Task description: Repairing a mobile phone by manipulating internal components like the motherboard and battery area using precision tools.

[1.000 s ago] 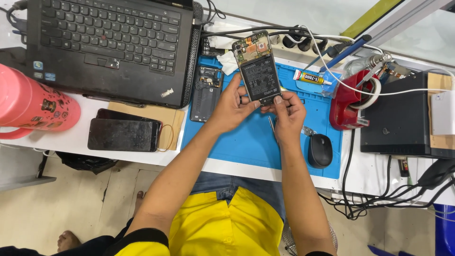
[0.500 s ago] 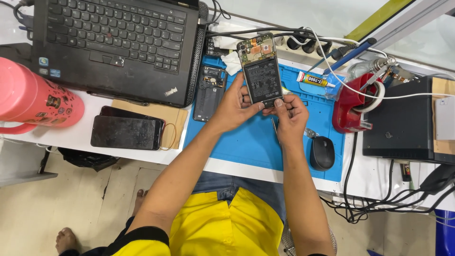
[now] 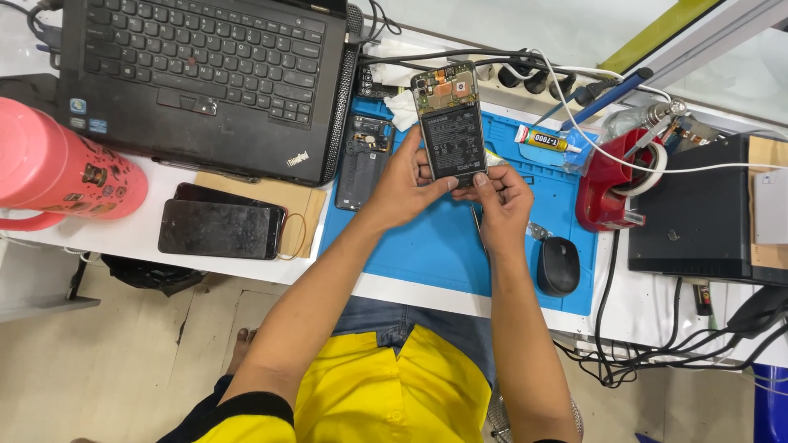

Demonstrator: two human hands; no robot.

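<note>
An opened phone [image 3: 448, 123] with its back cover off, showing a black battery and a green circuit board at the top, is held upright above a blue work mat [image 3: 427, 246]. My left hand [image 3: 404, 182] grips its lower left side. My right hand [image 3: 501, 197] pinches its bottom edge with thumb and fingertips. A thin metal tool shows just under my right hand. A dark phone back frame [image 3: 361, 160] lies on the mat left of my left hand.
A black laptop [image 3: 205, 78] sits at the back left, a pink flask [image 3: 57, 176] at far left, two dark phones [image 3: 222, 226] on a brown pad. A black mouse [image 3: 558, 267], glue tube [image 3: 546, 141], red stand [image 3: 611, 189], black box [image 3: 698, 221] and cables lie right.
Both hands stay on the opened phone with only small finger shifts at its bottom edge. The view has drifted slightly.
</note>
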